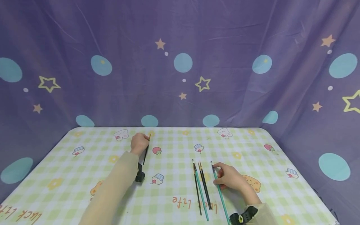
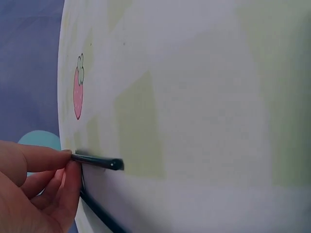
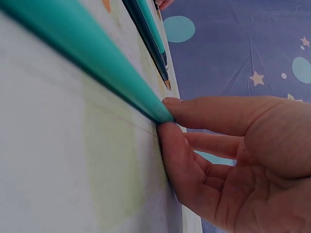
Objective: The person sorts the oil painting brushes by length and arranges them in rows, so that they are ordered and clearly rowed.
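At the far left of the table my left hand (image 1: 139, 143) pinches a dark paintbrush (image 1: 146, 152) between thumb and fingertips, close to the cloth. In the left wrist view the blunt end of a dark handle (image 2: 99, 161) sticks out from the fingertips, and another dark stick (image 2: 103, 212) runs below it. My right hand (image 1: 229, 177) pinches a teal paintbrush (image 1: 221, 197) near its bristle end, low over the cloth at the front right. Left of it lie a thin dark paintbrush (image 1: 197, 191), a teal paintbrush (image 1: 201, 192) and dark paintbrushes (image 1: 206, 188) side by side.
A green-and-white checked cloth (image 1: 180, 162) with printed cupcakes, strawberries and lettering covers the table. Behind the table hangs a purple curtain (image 1: 135, 93) with stars and blue dots, reaching round both sides.
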Action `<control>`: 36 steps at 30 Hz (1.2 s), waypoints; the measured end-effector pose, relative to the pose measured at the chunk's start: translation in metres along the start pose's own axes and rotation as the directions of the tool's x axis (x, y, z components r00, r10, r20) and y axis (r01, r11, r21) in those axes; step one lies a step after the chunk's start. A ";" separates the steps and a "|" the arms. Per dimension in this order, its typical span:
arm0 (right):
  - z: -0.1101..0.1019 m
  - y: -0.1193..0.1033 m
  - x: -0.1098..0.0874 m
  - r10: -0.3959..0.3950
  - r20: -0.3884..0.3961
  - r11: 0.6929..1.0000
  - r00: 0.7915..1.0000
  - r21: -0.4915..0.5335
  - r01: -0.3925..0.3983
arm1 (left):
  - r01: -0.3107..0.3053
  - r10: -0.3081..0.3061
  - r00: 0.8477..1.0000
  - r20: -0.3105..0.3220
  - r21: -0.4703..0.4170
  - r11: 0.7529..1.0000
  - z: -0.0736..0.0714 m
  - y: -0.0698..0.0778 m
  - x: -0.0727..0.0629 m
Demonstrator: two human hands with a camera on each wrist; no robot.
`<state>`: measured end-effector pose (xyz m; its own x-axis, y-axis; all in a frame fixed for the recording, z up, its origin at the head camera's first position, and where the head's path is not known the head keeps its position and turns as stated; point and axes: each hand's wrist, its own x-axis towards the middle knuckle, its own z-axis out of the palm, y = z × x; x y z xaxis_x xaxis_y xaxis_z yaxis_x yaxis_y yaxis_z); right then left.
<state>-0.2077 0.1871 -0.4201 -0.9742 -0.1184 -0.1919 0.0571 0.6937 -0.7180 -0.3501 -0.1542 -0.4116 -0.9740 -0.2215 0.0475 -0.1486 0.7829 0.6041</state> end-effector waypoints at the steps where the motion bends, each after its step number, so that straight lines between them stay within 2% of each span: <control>1: 0.000 0.000 0.000 -0.003 0.003 1.000 1.000 0.003 0.003 | -0.002 0.002 1.000 -0.002 0.001 1.000 0.000 0.000 0.000; 6: 0.000 0.001 0.000 -0.006 0.013 1.000 1.000 0.012 0.006 | -0.024 0.024 0.999 -0.036 0.001 1.000 -0.001 0.000 -0.002; 10: 0.000 0.001 0.001 0.004 0.013 1.000 1.000 0.010 -0.004 | -0.043 0.041 0.998 -0.054 -0.040 0.998 -0.001 0.000 -0.006; 17: 0.000 0.001 -0.001 0.011 0.001 1.000 1.000 0.005 -0.011 | -0.036 0.037 0.999 0.002 -0.212 0.977 0.004 0.000 -0.026; 21: 0.000 0.001 -0.002 0.020 0.000 1.000 1.000 -0.003 -0.020 | 0.003 0.016 0.998 0.055 -0.319 0.948 0.008 0.005 -0.041; 24: 0.000 0.001 -0.001 0.020 0.005 1.000 1.000 -0.001 -0.020 | 0.022 0.006 0.997 0.072 -0.379 0.925 0.012 0.010 -0.051; 28: 0.001 0.000 -0.001 0.013 0.008 1.000 1.000 -0.001 -0.013 | -0.004 0.032 0.997 0.068 -0.378 0.926 0.016 0.014 -0.062; 31: 0.001 0.000 0.000 0.012 0.004 1.000 1.000 -0.003 -0.012 | -0.001 0.035 0.996 0.084 -0.379 0.925 0.017 0.019 -0.071; 36: 0.001 0.001 0.002 0.009 0.004 1.000 1.000 -0.011 -0.009 | 0.014 0.045 0.991 0.129 -0.422 0.906 0.021 0.029 -0.088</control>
<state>-0.2090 0.1869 -0.4214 -0.9729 -0.1145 -0.2009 0.0635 0.7029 -0.7085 -0.2722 -0.0999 -0.4150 -0.9936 -0.1092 -0.0289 -0.0764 0.4610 0.8841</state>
